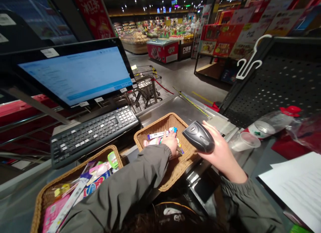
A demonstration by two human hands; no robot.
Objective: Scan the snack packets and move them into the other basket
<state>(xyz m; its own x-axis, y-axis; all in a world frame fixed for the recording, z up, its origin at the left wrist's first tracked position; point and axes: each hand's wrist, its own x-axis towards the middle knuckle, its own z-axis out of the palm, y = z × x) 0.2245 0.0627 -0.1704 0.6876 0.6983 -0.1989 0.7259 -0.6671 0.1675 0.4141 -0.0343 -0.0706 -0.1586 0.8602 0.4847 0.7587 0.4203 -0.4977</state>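
Observation:
My right hand (220, 152) is closed round a dark grey handheld barcode scanner (198, 136), its head pointing down toward a wicker basket (160, 124) on the checkout counter. My left hand (171, 142) reaches into that basket, and its fingers rest on small packaged items (160, 135). Whether they grip one is hidden. Both sleeves are dark grey.
A second wicker basket (43, 196) full of packaged goods sits at the near left. A keyboard (92, 132) and lit monitor (75, 75) stand behind. Plastic cups (244, 141), a bottle and white papers (298, 186) lie to the right, below a black perforated panel (276, 82). Shopping trolleys stand beyond.

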